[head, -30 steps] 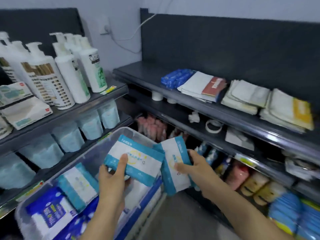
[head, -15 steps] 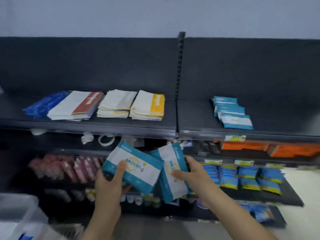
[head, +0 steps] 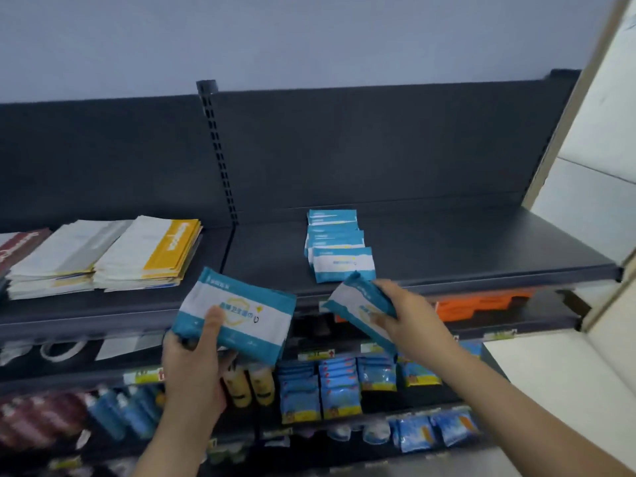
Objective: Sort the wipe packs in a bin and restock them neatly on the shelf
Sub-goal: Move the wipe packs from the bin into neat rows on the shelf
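One dark top shelf [head: 464, 242] spans the view. Its left bay: stacks of flat white-and-yellow packets [head: 148, 253]. Right bay: overlapping row of teal-and-white wipe packs [head: 339, 246], running front to back. Left pack [head: 241, 308], face up, is out in front of and below the shelf edge, gripped by the left hand [head: 192, 359]: thumb on top, fingers curled under. Right pack [head: 358, 301], tilted and blurred, is pinched by the right hand [head: 409, 315], its upper end just beside the row's front pack.
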Demonstrator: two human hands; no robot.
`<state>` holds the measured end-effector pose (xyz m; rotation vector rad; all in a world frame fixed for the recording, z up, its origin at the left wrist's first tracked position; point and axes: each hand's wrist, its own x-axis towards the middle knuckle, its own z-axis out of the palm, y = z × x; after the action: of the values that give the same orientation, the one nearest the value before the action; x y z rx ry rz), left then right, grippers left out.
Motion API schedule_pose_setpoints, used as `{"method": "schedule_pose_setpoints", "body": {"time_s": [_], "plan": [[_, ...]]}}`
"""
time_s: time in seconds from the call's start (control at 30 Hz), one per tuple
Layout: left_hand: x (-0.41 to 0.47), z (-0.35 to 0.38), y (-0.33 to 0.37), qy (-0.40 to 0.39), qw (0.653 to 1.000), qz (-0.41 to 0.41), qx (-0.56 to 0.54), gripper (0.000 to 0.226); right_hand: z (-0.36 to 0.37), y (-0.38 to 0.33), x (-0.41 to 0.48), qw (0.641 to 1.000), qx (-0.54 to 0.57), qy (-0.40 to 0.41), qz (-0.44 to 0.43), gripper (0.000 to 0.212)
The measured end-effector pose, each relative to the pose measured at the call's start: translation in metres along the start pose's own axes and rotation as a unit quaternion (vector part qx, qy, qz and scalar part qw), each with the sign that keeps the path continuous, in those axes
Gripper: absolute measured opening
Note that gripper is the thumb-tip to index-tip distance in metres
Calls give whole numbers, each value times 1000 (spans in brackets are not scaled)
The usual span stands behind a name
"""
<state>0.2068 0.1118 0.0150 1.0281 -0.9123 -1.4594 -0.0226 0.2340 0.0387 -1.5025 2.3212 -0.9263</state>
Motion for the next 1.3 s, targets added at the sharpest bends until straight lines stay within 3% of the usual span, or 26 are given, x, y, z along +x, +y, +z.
{"method": "schedule_pose_setpoints", "body": {"time_s": [0.3,0.47,0.53,0.8,0.93,1.03,1.13,1.3], "plan": [[71,56,-15,-8,999,14,-29,42,0,23,114,980,-180,-32,-75,49],[125,82,-25,31,999,-9,-44,37,20,33,186,935,-253,-240,-62,58],[142,90,-27,35,998,-19,-45,34,29,40,207,919,-267,-281,-69,59],[197,126,-34,0,999,-33,-39,42,50,62,243,951,-207,-173,-150,54],[207,139,-39,-14,998,-43,-39,42,59,70,246,949,-217,-100,-204,53],[207,145,-42,-28,997,-51,-41,45,63,79,232,946,-218,-109,-215,61],[202,152,-46,-34,997,-58,-46,41,63,90,213,951,-180,-167,-186,66],[184,170,-49,-41,995,-70,-54,38,65,94,209,961,-145,-139,-189,61]]}}
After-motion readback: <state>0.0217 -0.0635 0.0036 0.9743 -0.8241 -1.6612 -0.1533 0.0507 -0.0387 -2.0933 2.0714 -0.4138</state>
